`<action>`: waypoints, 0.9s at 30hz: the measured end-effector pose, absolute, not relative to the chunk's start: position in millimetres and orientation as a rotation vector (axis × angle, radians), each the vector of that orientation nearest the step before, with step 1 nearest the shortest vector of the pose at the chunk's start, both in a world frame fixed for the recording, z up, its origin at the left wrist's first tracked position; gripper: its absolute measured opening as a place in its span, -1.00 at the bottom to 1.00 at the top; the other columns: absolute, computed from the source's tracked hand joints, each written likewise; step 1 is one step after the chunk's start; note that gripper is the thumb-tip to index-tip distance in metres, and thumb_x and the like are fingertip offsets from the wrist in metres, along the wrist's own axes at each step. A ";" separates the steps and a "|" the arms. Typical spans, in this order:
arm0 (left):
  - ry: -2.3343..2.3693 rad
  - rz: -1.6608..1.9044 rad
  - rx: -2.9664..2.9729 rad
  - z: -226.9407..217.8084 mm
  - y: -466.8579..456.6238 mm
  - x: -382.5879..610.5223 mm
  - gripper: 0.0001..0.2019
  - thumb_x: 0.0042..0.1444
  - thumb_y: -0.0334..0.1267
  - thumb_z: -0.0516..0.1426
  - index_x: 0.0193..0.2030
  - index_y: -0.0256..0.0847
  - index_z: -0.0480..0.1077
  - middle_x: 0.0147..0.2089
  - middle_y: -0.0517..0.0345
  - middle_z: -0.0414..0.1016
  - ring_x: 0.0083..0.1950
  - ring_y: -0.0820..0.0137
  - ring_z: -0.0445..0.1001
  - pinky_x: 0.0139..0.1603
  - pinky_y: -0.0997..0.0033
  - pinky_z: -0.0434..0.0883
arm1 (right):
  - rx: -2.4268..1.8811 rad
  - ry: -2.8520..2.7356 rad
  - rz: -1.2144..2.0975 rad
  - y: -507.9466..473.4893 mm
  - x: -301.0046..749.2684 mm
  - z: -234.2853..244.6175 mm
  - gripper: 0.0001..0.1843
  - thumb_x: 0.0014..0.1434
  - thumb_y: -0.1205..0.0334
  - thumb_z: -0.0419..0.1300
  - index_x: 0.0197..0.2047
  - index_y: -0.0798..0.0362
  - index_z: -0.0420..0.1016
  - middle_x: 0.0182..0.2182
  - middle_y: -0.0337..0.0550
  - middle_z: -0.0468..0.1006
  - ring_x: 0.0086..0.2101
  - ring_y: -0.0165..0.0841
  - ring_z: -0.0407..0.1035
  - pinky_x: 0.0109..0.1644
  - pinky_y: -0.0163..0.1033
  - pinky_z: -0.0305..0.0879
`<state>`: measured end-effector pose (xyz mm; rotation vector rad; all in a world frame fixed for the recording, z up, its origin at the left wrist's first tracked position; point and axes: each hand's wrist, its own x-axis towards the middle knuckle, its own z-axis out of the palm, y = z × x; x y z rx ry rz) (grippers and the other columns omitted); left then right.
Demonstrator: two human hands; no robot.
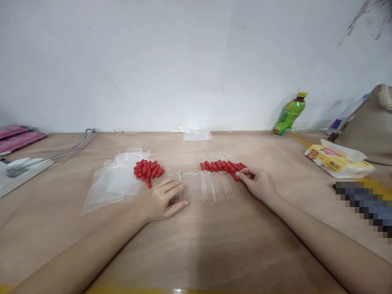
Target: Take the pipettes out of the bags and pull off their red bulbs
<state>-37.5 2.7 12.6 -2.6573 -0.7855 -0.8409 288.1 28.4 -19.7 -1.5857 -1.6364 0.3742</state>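
A row of clear glass dropper tubes [203, 185] lies on the wooden table [196, 245]. My left hand [163, 200] rests flat on the row's left end, fingers stretched out. A pile of loose red rubber bulbs [148, 169] sits just beyond it. Further right, a row of droppers with red bulbs fitted [222, 165] lies behind the tubes. My right hand [257, 181] is at that row's right end, fingers pinched on a red bulb.
Clear plastic bags [114, 181] lie left of the bulbs, and one more bag [197, 135] by the wall. A green bottle [290, 114] leans at the back right. A yellow tissue pack [338, 161] and a beige bag [372, 126] stand at the right. Cable [61, 153] at left.
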 end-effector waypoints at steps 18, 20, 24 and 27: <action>-0.754 -0.387 -2.869 13.7 18.5 -53.6 -0.49 0.16 -0.11 0.02 0.24 -0.14 0.04 0.20 0.08 0.22 0.25 0.27 0.13 0.30 -0.04 -0.09 | -1.604 -1.831 -0.123 42.4 266.8 1.0 -0.74 0.07 -0.01 0.12 -0.26 -0.12 0.54 -0.20 -0.18 0.49 -0.15 -0.22 0.26 -0.12 -0.08 0.01; -0.738 -0.405 -2.841 13.8 18.2 -53.7 -0.46 0.16 -0.11 0.03 0.25 -0.16 0.02 0.23 0.08 0.17 0.29 0.24 0.04 0.30 -0.06 -0.11 | -1.618 -1.838 -0.092 45.8 264.7 1.0 -0.77 0.08 0.02 0.11 -0.31 -0.12 0.56 -0.23 -0.19 0.50 -0.16 -0.22 0.26 -0.14 -0.09 -0.01; -0.728 -0.453 -2.809 12.7 17.9 -54.1 -0.48 0.17 -0.18 0.01 0.26 -0.17 0.01 0.25 0.06 0.14 0.30 0.23 0.01 0.30 -0.06 -0.10 | -1.605 -1.765 -0.045 50.5 261.7 -0.4 -0.76 0.07 0.04 0.11 -0.36 -0.10 0.57 -0.29 -0.18 0.51 -0.18 -0.23 0.27 -0.13 -0.07 -0.01; -0.729 -0.498 -2.785 11.2 18.4 -54.2 -0.52 0.18 -0.21 0.01 0.24 -0.16 0.05 0.27 0.03 0.09 0.30 0.22 0.01 0.28 -0.05 -0.01 | -1.587 -1.621 -0.007 54.0 260.9 -0.6 -0.71 0.06 -0.01 0.09 -0.38 -0.06 0.57 -0.32 -0.17 0.49 -0.22 -0.25 0.29 -0.10 -0.06 0.04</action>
